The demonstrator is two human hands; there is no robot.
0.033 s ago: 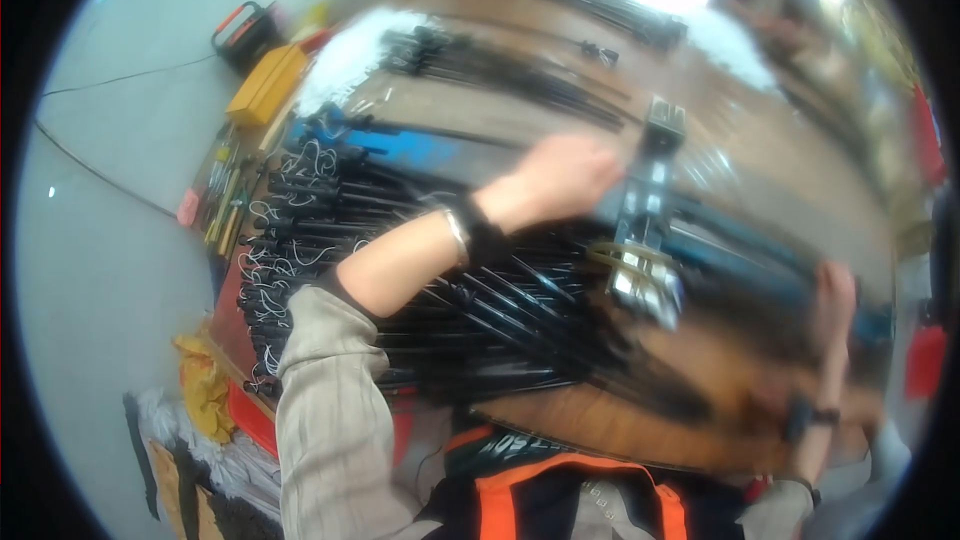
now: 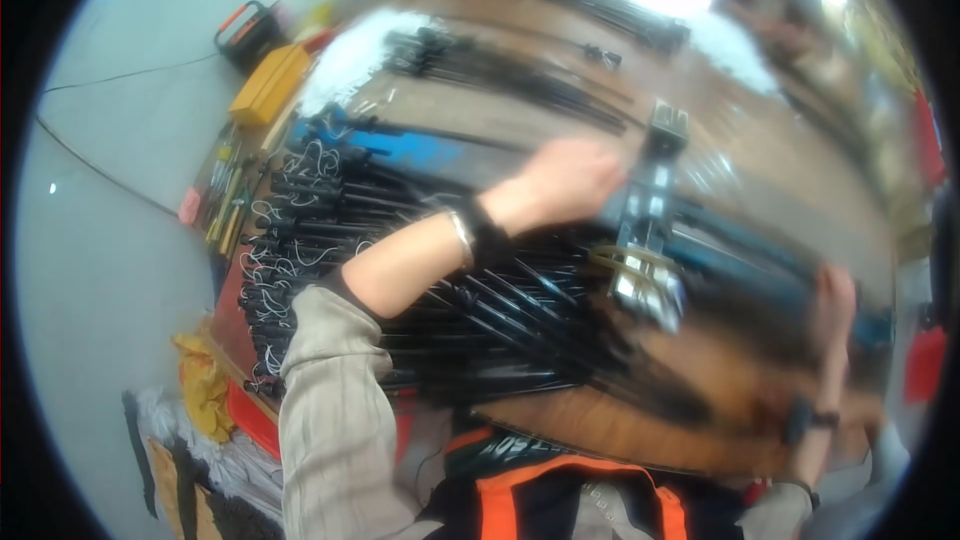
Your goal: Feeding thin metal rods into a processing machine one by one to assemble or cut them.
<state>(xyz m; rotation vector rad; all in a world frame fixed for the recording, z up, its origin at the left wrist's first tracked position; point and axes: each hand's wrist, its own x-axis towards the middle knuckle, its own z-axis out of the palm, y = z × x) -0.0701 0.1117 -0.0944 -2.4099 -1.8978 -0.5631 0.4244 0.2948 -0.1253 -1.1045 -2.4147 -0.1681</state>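
Note:
My left hand [image 2: 572, 180] is curled closed over the middle of the table, just left of a metal bench fixture [image 2: 652, 230] with a yellowish ring around its lower part. Blur hides what its fingers hold, if anything. Under my left forearm lies a thick bundle of slender black rods [image 2: 470, 310], with white cord loops [image 2: 268, 285] at their left ends. Far to the right, my right hand [image 2: 833, 307] is also closed, beside long dark bluish strips [image 2: 745, 245] running from the fixture. What it grips cannot be made out.
More black rods [image 2: 510, 70] lie farther back on the brown table. A yellow box [image 2: 268, 86] and hand tools [image 2: 226, 190] line the left edge. Another person [image 2: 765, 0] sits at the back right. A yellow cloth [image 2: 205, 390] and red container [image 2: 253, 420] are at lower left.

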